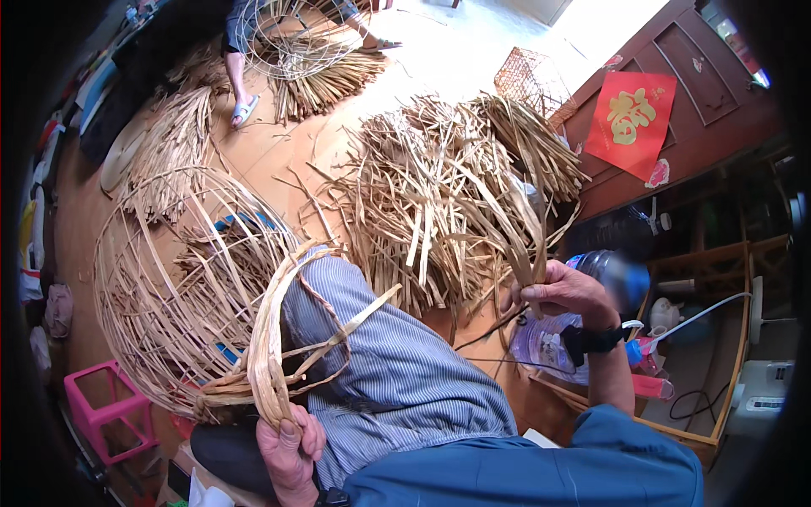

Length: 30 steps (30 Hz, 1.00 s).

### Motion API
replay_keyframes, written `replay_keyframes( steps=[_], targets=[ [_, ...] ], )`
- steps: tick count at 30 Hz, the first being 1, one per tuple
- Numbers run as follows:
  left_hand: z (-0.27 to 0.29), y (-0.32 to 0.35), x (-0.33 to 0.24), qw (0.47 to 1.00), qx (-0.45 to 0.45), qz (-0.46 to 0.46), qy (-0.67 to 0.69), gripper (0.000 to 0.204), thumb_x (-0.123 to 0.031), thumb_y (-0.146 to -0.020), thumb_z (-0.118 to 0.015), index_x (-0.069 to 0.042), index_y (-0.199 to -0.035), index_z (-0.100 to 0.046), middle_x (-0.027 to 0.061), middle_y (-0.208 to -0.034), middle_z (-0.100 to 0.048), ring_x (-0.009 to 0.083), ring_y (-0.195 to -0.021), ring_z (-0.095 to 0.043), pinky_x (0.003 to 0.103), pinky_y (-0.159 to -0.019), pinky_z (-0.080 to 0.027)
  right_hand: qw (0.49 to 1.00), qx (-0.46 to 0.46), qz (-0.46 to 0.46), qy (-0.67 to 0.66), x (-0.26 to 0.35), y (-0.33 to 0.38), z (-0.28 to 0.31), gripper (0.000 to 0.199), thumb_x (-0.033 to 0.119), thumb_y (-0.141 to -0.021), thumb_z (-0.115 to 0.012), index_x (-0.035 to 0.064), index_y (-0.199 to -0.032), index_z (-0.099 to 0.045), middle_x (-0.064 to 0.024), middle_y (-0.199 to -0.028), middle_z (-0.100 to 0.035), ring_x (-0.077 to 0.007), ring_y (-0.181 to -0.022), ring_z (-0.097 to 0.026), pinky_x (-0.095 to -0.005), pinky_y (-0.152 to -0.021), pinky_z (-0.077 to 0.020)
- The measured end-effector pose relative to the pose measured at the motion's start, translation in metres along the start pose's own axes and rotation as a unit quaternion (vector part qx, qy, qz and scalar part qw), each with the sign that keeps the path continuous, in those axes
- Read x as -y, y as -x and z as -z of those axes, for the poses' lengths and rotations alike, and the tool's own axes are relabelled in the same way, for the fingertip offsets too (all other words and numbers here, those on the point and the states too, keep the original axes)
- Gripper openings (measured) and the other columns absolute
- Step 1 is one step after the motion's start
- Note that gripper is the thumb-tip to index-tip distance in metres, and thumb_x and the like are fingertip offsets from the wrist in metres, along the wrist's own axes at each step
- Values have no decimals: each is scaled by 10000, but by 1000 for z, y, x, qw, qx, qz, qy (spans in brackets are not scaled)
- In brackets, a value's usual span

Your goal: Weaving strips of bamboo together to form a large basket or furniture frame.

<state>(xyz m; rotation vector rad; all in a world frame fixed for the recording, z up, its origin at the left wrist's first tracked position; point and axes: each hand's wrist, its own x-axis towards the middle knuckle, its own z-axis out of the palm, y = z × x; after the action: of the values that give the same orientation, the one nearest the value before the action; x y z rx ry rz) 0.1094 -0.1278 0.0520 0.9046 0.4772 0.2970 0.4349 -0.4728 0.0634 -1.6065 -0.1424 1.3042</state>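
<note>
My left hand (291, 452) is closed around the lower end of a bundle of flat dried plant strips (269, 355), which curves up along the near rim of an open-weave basket frame (152, 296). The round frame lies tilted at my left, against my striped-trousered leg (397, 363). Some loose strip ends stick out to the right over my thigh. Off to the right, my right hand (570, 291) pinches several long dried strips (515, 224). They run up from my fingers to the big heap of strips (422, 186) on the floor.
A pink stool (110, 410) stands at the lower left. Large plastic bottles (549, 346) and a wooden shelf unit (718, 431) are at the right. Another person's leg (241, 84) shows beside a second woven frame (296, 38) at the back. A wire cage (532, 84) stands near the reddish door (688, 76).
</note>
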Motion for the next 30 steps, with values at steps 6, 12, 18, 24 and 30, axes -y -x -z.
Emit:
replay_keyframes(
  steps=[6, 12, 18, 24, 30],
  targets=[
    [4, 7, -1, 1000, -2, -2, 8, 393, -353, -983, -688, 24, -939, -584, 38, -561, -469, 116, -431, -400, 252, -399, -332, 909, 40, 398, -115, 29, 38, -6, 109, 146, -980, -584, 58, -947, -638, -78, -991, -646, -114, -715, -588, -266, -577, -428],
    [3, 6, 1, 1000, 1, 27, 8, 372, -339, -984, -688, 16, -961, -580, 49, -591, -487, 125, -463, -430, 250, -413, -347, 901, -115, 407, -101, 51, 13, -13, 238, 292, -1056, -546, 63, -1034, -605, -99, -880, -668, -64, -500, -514, -195, -462, -403],
    [7, 10, 3, 996, -7, 93, -16, 357, -338, -1000, -662, 6, -998, -564, 29, -563, -446, 122, -435, -425, 248, -416, -330, 960, 98, 96, -244, -17, -168, 21, 256, 282, -1068, -543, 46, -1126, -623, -151, -1137, -735, 13, -526, -527, -146, -417, -403],
    [12, 18, 3, 982, -65, 168, -49, 321, -291, -1011, -651, 16, -1043, -563, 57, -620, -512, 132, -464, -474, 247, -440, -378, 906, -103, -160, -378, -160, -285, 10, 116, 125, -1005, -649, 20, -957, -640, -14, -754, -652, -8, -453, -416, -154, -387, -277],
    [12, 14, 4, 971, -70, 223, -46, 280, -248, -1023, -630, 19, -1073, -558, 85, -705, -572, 148, -465, -506, 251, -428, -414, 970, -204, -64, -113, -191, -280, -2, 132, 147, -947, -692, 22, -917, -662, -23, -701, -603, -103, -493, -487, -238, -448, -419]
  ],
)
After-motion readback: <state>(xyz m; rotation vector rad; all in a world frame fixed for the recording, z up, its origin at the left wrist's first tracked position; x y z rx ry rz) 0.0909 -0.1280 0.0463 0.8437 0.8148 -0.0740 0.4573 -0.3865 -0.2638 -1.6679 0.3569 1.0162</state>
